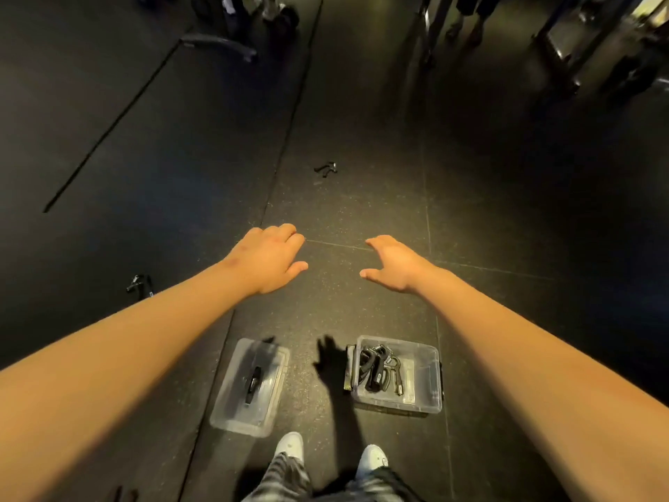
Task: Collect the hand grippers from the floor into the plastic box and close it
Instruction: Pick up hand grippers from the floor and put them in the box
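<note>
Floor layout, referenced to the plastic box [424, 375]

Boxed hand grippers [376, 367] lie inside it. The lid [235, 403] lies just left. The left hand gripper [139, 283] lies beyond the lid, the far hand gripper [325, 168] well ahead.

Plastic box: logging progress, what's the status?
Left hand, right hand open, empty. Box open, grippers inside, lid beside it. Far gripper, left gripper on floor, unblocked.

Open floor [362, 201] runs from my left hand [269, 260] and right hand [392, 264] to the far gripper [325, 168], while the box [430, 378] stands uncovered, its lid [249, 389] lying apart beside it.
</note>
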